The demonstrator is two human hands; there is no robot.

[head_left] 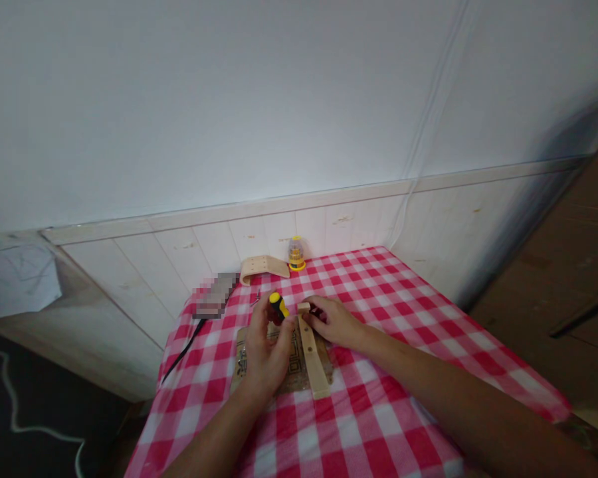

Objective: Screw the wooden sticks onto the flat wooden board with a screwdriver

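My left hand [268, 345] is closed around a small screwdriver [279, 305] with a yellow and black handle; its tip is hard to make out. On the right, my right hand [335, 320] grips the far end of a pale wooden strip [313, 358]. Dark round spots, like screws or holes, show along the strip. A short wooden block [303, 308] sits across its far end, near my right fingers. Beneath both hands lies a brown printed sheet or packet [284, 382], partly hidden by them.
A curved wooden piece [265, 265] with small holes stands at the back, beside a clear and yellow bit case [296, 254]. To the left lies a blurred-out flat object [216, 297] with a black cord [184, 352]. A checked cloth [379, 425] covers the table, which meets the wall.
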